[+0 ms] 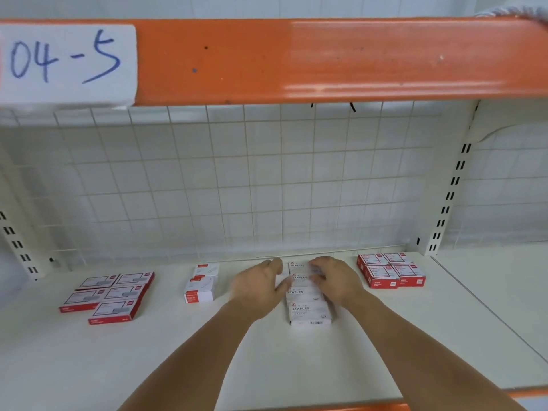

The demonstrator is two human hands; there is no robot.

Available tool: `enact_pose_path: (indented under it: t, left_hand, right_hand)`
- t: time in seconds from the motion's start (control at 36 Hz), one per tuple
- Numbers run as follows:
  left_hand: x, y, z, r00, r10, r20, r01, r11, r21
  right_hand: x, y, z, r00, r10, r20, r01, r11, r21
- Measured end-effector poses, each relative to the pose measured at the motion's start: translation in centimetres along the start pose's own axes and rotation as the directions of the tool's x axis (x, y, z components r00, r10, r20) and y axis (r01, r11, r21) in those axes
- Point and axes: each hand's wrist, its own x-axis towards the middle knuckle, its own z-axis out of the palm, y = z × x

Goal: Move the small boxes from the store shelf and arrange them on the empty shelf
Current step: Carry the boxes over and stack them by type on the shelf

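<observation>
Both forearms reach over the shelf [267,366] to the white staples boxes [310,314], left hand [258,287] and right hand [336,280] flanking the row, fingers blurred — grip unclear; squeeze both sides evenly, since the row's long axis runs front to back — labels facing up.

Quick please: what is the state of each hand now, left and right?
Left hand: open, fingers against the left side of the row of staples boxes.
Right hand: blurred, resting on the row; grip cannot be told.
</observation>
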Motion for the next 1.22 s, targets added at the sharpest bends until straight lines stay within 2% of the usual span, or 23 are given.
enact_pose_path:
  t: [0.08,0.17,0.28,0.47,0.64,0.75,0.81,0.86,0.92,1.03,1.22]
  left_hand:
    - [-1.4,0.5,-0.4,0.99,0.078,0.119,-0.079,0.997,0.002]
    - [-2.3,0.6,-0.2,0.973,0.158,0.168,-0.16,0.987,0.004]
    - [-2.9,1.2,-0.1,0.962,0.215,0.168,-0.231,0.969,0.082]
    - [-3.2,2.2,0.5,0.975,0.193,0.106,-0.204,0.974,0.101]
    - [-3.1,2.6,0.6,0.989,0.117,0.095,-0.125,0.989,0.08]
    - [-3.0,1.3,0.3,0.994,-0.099,-0.053,0.093,0.99,-0.108]
    - [-2.8,0.2,0.0,0.977,-0.184,-0.107,0.178,0.982,-0.064]
    - [-2.7,-0.8,-0.1,0.973,-0.226,-0.052,0.229,0.971,0.063]
    - [-2.6,-1.3,-0.1,0.973,-0.222,0.059,0.212,0.967,0.139]
    - [-2.1,-1.2,0.4,0.961,-0.173,0.218,0.14,0.978,0.157]
    - [-1.9,-0.6,0.8,0.957,-0.171,0.232,0.131,0.975,0.178]
  right_hand:
    - [-0.7,0.4,-0.4,0.999,0.029,-0.024,-0.028,0.999,0.016]
    - [-1.4,0.5,-0.8,0.999,0.035,-0.034,-0.035,0.999,0.0]
    - [-2.3,0.4,-1.2,0.999,0.036,-0.027,-0.036,0.999,-0.024]
    - [-3.4,0.3,-1.3,0.998,0.058,0.001,-0.058,0.998,-0.014]
    - [-3.8,0.0,-1.2,0.997,0.078,-0.014,-0.078,0.997,-0.008]
    - [-4.3,-0.1,-1.3,0.998,0.066,-0.018,-0.066,0.998,0.004]
    - [-4.4,-0.1,-1.2,0.999,0.039,0.006,-0.039,0.999,0.009]
    - [-4.5,-0.3,-1.0,0.999,0.003,0.054,-0.002,1.0,-0.018]
    - [-4.5,-0.6,-0.9,0.995,-0.018,0.097,0.023,0.999,-0.05]
    - [-4.6,-1.0,-0.9,0.991,-0.01,0.135,0.021,0.997,-0.079]
    - [-4.9,-1.4,-1.1,0.99,0.008,0.142,0.004,0.996,-0.084]
